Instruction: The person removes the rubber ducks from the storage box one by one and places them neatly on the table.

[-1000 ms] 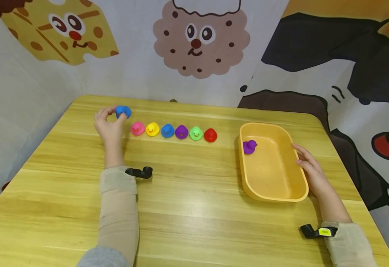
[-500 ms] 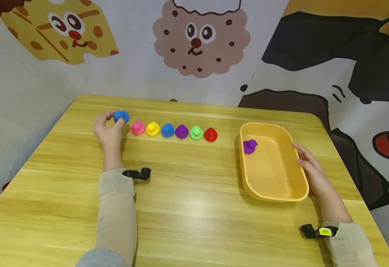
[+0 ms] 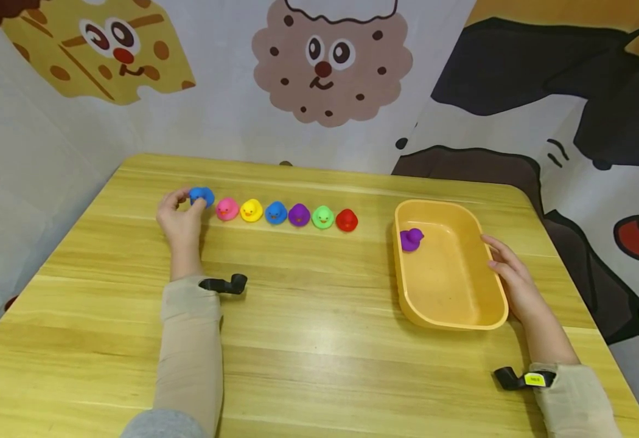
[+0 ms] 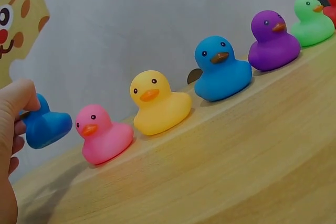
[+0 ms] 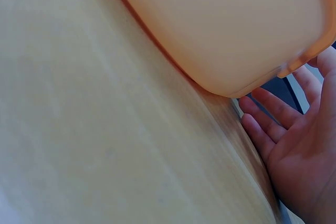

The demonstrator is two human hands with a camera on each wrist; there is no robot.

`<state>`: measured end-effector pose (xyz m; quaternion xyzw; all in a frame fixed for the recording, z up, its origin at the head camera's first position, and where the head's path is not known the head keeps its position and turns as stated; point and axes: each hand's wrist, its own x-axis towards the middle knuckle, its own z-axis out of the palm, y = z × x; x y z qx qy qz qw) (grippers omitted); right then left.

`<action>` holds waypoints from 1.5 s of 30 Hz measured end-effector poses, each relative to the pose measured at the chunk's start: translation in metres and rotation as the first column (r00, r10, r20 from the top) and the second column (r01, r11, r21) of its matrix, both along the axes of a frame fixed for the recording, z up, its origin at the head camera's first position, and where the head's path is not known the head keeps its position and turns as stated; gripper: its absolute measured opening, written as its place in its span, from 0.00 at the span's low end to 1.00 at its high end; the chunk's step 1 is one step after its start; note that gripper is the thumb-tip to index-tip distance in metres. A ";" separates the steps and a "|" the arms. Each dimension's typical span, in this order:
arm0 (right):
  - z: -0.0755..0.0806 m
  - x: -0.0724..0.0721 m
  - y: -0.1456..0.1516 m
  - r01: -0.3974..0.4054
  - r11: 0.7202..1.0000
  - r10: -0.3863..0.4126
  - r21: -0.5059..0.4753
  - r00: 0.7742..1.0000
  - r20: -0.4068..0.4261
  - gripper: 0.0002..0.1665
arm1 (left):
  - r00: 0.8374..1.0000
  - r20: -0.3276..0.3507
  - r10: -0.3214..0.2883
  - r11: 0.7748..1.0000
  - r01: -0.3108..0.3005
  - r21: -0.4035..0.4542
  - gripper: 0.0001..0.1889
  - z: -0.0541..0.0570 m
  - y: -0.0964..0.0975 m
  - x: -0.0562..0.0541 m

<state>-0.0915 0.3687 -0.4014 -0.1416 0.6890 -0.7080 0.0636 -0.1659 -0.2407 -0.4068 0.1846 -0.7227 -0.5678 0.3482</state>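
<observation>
My left hand [image 3: 179,222] pinches a blue rubber duck [image 3: 201,196] between thumb and fingers, at the left end of a row of ducks. In the left wrist view, this blue duck [image 4: 47,125] appears held just above the table, beside the pink duck [image 4: 102,137]. Rightward from the pink one stand yellow [image 3: 251,210], blue [image 3: 276,213], purple [image 3: 299,215], green [image 3: 323,217] and red [image 3: 347,220] ducks. My right hand [image 3: 519,286] rests against the right rim of an orange-yellow plastic basin [image 3: 451,325]. Its fingers [image 5: 273,108] lie loosely extended outside the wall.
Inside the basin, a purple duck [image 3: 411,239] lies against the left wall. The wooden table [image 3: 308,365] reaches back to a cartoon-printed wall covering [image 3: 215,121]. Black camera mounts sit on the left [image 3: 223,285] and right [image 3: 522,378] wrists.
My left hand has brought the blue duck toward me and lower, nearly level with the row beside the pink duck. My right hand and the basin have stayed in place.
</observation>
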 end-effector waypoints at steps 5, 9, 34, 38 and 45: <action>0.000 -0.001 0.000 0.003 1.000 -0.003 0.002 1.000 -0.004 0.29 | 1.000 0.027 -0.007 1.000 0.007 0.009 0.14 -0.001 0.000 0.000; 0.001 -0.001 -0.001 0.004 1.000 -0.004 -0.004 1.000 -0.002 0.29 | 0.999 0.045 -0.003 1.000 0.003 0.016 0.14 -0.002 0.000 0.001; 0.001 0.001 -0.001 0.006 1.000 -0.006 -0.003 1.000 -0.004 0.29 | 0.974 0.225 -0.022 0.999 0.013 0.041 0.19 -0.006 -0.003 0.002; 0.001 0.000 -0.001 0.008 1.000 -0.008 -0.008 1.000 -0.008 0.29 | 0.967 0.254 -0.033 0.999 0.020 0.051 0.19 -0.007 -0.004 0.003; 0.001 0.000 -0.001 0.002 1.000 -0.002 -0.023 1.000 -0.010 0.28 | 0.960 0.277 -0.032 0.998 0.018 0.054 0.20 -0.007 -0.004 0.002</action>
